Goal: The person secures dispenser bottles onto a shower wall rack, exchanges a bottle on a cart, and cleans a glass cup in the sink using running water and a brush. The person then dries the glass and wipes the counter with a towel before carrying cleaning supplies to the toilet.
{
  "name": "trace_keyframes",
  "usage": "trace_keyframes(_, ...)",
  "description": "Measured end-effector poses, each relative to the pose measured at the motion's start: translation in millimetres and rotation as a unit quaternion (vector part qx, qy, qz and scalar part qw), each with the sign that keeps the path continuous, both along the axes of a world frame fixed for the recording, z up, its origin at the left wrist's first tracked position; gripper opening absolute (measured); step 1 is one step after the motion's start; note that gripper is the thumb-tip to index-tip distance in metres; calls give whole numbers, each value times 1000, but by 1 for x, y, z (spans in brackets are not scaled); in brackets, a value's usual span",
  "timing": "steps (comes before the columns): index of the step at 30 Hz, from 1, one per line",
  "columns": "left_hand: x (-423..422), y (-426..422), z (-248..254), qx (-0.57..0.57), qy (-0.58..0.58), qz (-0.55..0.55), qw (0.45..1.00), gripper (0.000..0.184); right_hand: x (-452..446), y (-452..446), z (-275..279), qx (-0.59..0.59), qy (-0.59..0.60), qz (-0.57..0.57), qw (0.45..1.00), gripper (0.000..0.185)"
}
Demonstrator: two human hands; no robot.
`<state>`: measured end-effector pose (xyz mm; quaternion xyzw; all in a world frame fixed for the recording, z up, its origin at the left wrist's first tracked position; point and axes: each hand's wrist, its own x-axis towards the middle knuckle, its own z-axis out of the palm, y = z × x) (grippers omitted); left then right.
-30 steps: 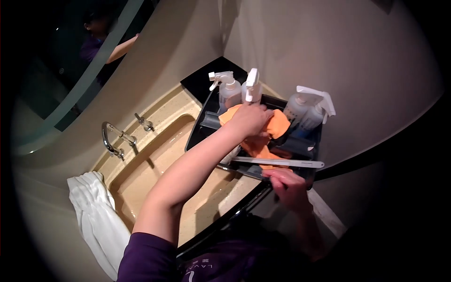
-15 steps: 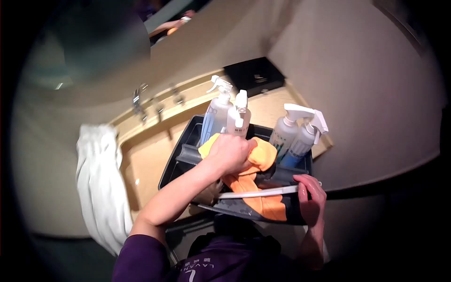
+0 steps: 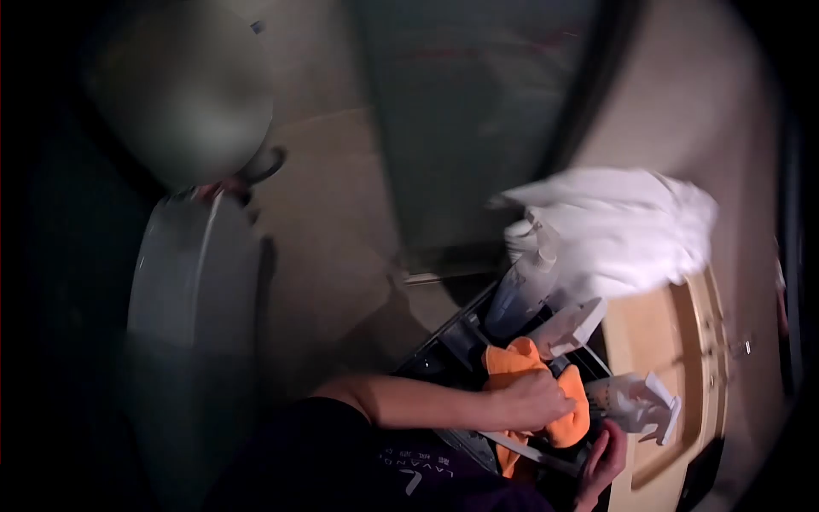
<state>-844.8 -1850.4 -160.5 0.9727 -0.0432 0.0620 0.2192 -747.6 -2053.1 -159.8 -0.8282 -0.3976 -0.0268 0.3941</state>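
A black caddy (image 3: 433,363) sits tilted in view at my front, holding several spray bottles. Two of them, a bluish bottle (image 3: 518,294) and a white-headed bottle (image 3: 573,328), stand at its far side; more spray heads (image 3: 659,410) cluster at the right. My left hand (image 3: 533,401) is closed in a fist on an orange cloth (image 3: 509,362), bunched over the caddy's middle; whether a handle lies beneath is hidden. My right hand (image 3: 604,458) curls at the caddy's near right edge, by the end of a white strip (image 3: 533,452).
On the right runs a beige counter with a basin (image 3: 653,354). A white towel (image 3: 618,230) hangs over its far end. Left stands a white fixture, probably a toilet (image 3: 183,264). Beyond the floor (image 3: 328,213) is a dark glass panel (image 3: 469,128). A round blur covers the upper left.
My view has swung left, so basin and towel now appear at the right. The caddy has turned with me and no longer sits over the basin. Both hands keep their places on it.
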Motion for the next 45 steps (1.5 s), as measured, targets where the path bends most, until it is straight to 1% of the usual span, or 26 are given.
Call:
trace_keyframes(2,-72,27,-15,-37,-27,83,995,27,-41,64,3,11,11,38,999,31)
trace_keyframes(3,-109,45,-17,-56,-19,123,991,29,-69,102,13,-44,41,70,996,41)
trace_keyframes(4,-88,27,1,-60,13,162,985,30,-33,102,16,-26,111,132,985,47)
trace_keyframes(8,-210,93,-19,-72,70,313,945,27,-125,232,-7,-72,121,328,934,53)
trace_keyframes(10,-239,106,4,-68,84,392,914,26,-154,282,0,-66,126,388,910,56)
trace_keyframes(11,-251,110,18,-68,98,428,896,25,-174,307,4,-68,94,393,912,58)
trace_keyframes(12,-267,120,12,-66,102,451,884,25,-198,339,-7,-42,-23,418,907,60)
trace_keyframes(14,-293,151,-17,-58,103,499,859,26,-257,401,-9,-188,-47,387,901,59)
trace_keyframes(15,-308,162,-30,-64,120,514,847,25,-276,424,-45,-150,-116,415,890,55)
trace_keyframes(16,-324,172,-41,-68,140,528,835,25,-295,445,-70,-109,-133,445,879,54)
trace_keyframes(18,-349,209,-51,-59,166,556,813,25,-320,474,-89,-63,-50,500,862,48)
trace_keyframes(21,-373,270,-66,-51,175,602,778,26,-339,543,-102,-22,25,476,879,44)
trace_keyframes(23,-392,330,-64,-20,140,608,781,27,-343,612,-114,-3,17,450,893,44)
trace_keyframes(26,-411,389,-51,-4,144,620,771,28,-360,687,-96,32,4,415,909,43)
trace_keyframes(27,-414,409,-47,0,137,624,769,30,-367,714,-102,68,-3,403,913,49)
trace_keyframes(30,-429,478,-50,-5,89,639,764,32,-405,796,-108,17,-16,403,915,59)
trace_keyframes(34,-420,557,-48,-15,100,647,756,25,-414,882,-100,-93,199,417,882,50)
trace_keyframes(35,-423,581,-51,-22,101,646,756,23,-414,903,-102,-55,264,450,851,45)
trace_keyframes(37,-426,638,-60,-9,84,650,755,25,-405,954,-112,29,281,456,844,42)
trace_keyframes(38,-426,672,-61,0,71,649,757,26,-391,972,-90,-3,397,428,812,37)
trace_keyframes(40,-412,719,-48,-5,39,659,751,31,-359,1010,-53,91,283,406,864,35)
trace_keyframes(41,-424,745,-44,-9,40,657,752,32,-360,1023,-19,92,307,436,841,35)
trace_keyframes(42,-438,773,-43,-9,41,652,757,32,-349,1046,-15,86,388,461,794,34)
trace_keyframes(43,-442,801,-44,-12,27,647,762,32,-334,1073,5,29,377,405,832,41)
trace_keyframes(44,-444,831,-43,-22,34,657,753,32,-319,1095,19,157,398,507,748,49)
trace_keyframes(45,-444,862,-42,-31,45,663,746,32,-306,1115,48,163,383,493,764,56)
